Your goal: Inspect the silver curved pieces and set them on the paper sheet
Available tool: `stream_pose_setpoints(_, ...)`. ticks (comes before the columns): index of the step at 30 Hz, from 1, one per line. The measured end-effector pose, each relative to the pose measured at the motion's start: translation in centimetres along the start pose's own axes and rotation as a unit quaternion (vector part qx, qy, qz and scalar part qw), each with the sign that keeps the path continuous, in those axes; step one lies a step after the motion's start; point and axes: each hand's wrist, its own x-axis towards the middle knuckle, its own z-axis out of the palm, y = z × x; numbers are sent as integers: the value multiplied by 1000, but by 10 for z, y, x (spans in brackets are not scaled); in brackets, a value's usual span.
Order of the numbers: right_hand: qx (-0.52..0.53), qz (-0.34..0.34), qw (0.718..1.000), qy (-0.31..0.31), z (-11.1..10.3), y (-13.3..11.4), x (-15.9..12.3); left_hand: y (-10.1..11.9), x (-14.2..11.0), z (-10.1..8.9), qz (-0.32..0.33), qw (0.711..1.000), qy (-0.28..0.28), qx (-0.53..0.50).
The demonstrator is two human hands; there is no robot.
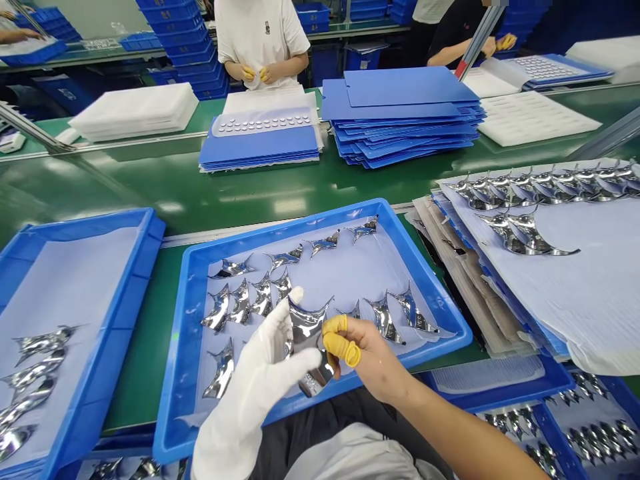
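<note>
A shiny chrome trim piece (309, 325) with pointed, curved corners is held up over the near side of a blue tray (186, 293). My left hand (267, 363), in a white glove, grips its left side with the thumb across the front. Yellow finger cots cover the thumb and forefinger of my right hand (353, 343), which pinches its right edge. Similar chrome pieces (240, 303) lie in rows on the white liner of the tray. Part of the row behind my hands is hidden.
At left stands another blue tray (145, 267) with several chrome pieces. On the right, a white-covered stack (575, 300) carries rows of chrome parts. Blue sheets (400, 120) are piled across the green conveyor (240, 193). A person (263, 40) works opposite; others are further back.
</note>
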Motion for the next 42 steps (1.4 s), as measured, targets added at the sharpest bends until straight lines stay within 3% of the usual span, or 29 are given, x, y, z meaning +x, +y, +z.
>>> stream_pose_setpoints(2,2,-2,1000,-2,2,-1,0,9,-1,8,-28,999,-23,-4)
stream_pose_setpoints(4,1,-4,1000,-9,3,-1,-1,11,0,9,-25,999,-8,-18)
stream_pose_setpoints(11,22,4,1000,-9,6,1,-1,-3,7,-4,6,996,30,-80)
stream_pose_setpoints(21,99,27,995,11,8,4,4,-14,13,-6,40,997,56,-19)
stream_pose_setpoints(27,220,112,969,26,15,11,6,-25,12,-4,87,993,76,-8)
stream_pose_setpoints(32,275,154,948,50,17,17,7,-23,18,3,111,986,102,67)
stream_pose_setpoints(36,279,138,949,56,19,13,6,-21,16,0,112,987,102,47)
stream_pose_setpoints(40,200,62,977,46,20,6,3,-7,8,-3,160,985,46,48)
stream_pose_setpoints(42,155,33,987,39,20,3,2,1,8,0,143,988,35,39)
